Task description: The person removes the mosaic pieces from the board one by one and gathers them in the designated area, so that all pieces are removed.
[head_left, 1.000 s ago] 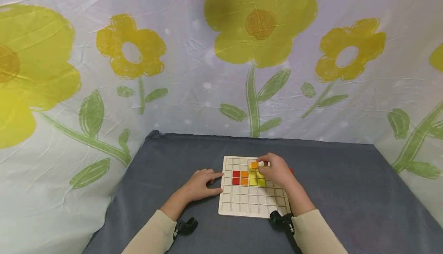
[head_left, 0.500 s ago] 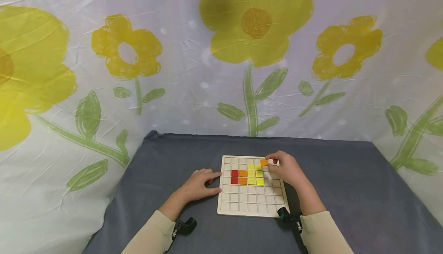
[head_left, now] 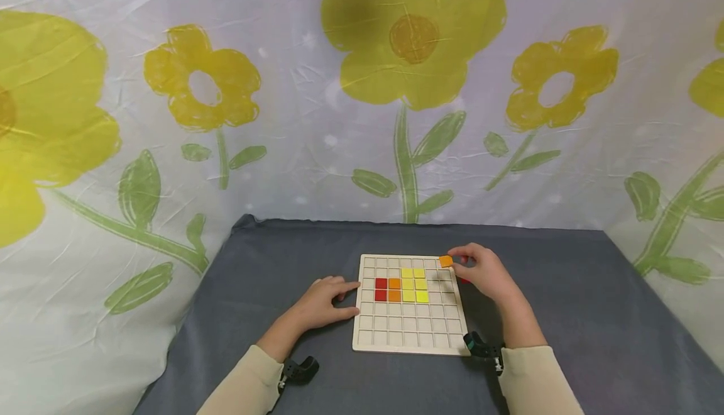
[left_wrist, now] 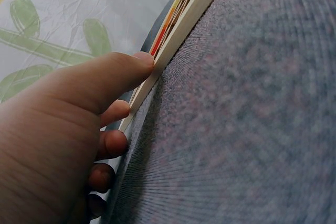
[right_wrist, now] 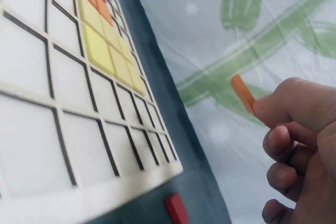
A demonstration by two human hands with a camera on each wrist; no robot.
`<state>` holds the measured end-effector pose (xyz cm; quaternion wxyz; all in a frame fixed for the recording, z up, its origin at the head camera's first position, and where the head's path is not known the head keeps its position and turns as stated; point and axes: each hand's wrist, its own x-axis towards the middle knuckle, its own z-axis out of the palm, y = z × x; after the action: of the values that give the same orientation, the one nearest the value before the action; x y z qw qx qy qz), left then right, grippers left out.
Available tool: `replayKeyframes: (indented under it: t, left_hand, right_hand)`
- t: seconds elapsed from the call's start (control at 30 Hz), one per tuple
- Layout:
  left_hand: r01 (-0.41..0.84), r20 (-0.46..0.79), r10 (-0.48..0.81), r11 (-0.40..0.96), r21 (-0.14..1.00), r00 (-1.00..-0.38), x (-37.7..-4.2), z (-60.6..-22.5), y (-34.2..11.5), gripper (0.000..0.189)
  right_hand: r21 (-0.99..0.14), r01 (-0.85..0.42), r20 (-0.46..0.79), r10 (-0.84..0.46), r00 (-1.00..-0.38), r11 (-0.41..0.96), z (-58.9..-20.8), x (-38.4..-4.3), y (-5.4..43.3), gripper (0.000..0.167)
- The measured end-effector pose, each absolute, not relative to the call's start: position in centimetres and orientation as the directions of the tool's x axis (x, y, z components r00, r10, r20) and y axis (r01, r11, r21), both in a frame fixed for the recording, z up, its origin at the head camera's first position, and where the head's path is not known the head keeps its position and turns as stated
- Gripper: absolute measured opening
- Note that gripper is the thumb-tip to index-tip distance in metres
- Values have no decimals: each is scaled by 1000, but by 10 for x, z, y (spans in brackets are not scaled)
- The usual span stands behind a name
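A square pale wooden grid board [head_left: 390, 340] lies on the cloth. In its cells sit two red tiles [head_left: 381, 283], two orange tiles [head_left: 394, 297] and a block of several yellow tiles [head_left: 421, 296]. Thumb and index fingertips of my left hand [head_left: 321, 302] touch the board's left edge, the other fingers relaxed. My right hand [head_left: 485, 271] pinches a loose orange tile [right_wrist: 242, 93] between thumb and index finger, raised over the board's far right corner. A loose red tile [right_wrist: 177, 208] lies on the cloth just off the board's right edge, partly under that hand in the head view.
Dark grey cloth [head_left: 565, 327] covers the table around the board. Behind and at both sides hangs a white curtain [head_left: 305, 170] with large yellow flowers. A black camera band [head_left: 300, 371] sits on each wrist.
My right hand has carried the orange tile rightward, from above the yellow tiles to the board's far right corner. My left hand stays at the left edge.
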<state>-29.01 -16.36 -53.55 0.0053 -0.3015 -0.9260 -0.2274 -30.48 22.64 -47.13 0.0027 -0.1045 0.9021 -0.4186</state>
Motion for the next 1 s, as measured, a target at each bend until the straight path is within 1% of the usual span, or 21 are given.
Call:
replayKeyframes:
  t: [0.3,0.57,1.0]
  left_hand:
    - [571,163,561,706,419,-812,-289,-535,-164,57]
    - [578,173,565,696,426,-807,-289,-535,-164,57]
    - [586,183,568,693,419,-802,-290,-536,-164,56]
  right_hand:
    - [-743,-155,80,-144,-986,651,-473,-306,248,30]
    - [-742,-83,36,-85,-996,665,-480,-304,265,32]
    - [-743,-12,-25,-46,-999,670,-493,-304,288,35]
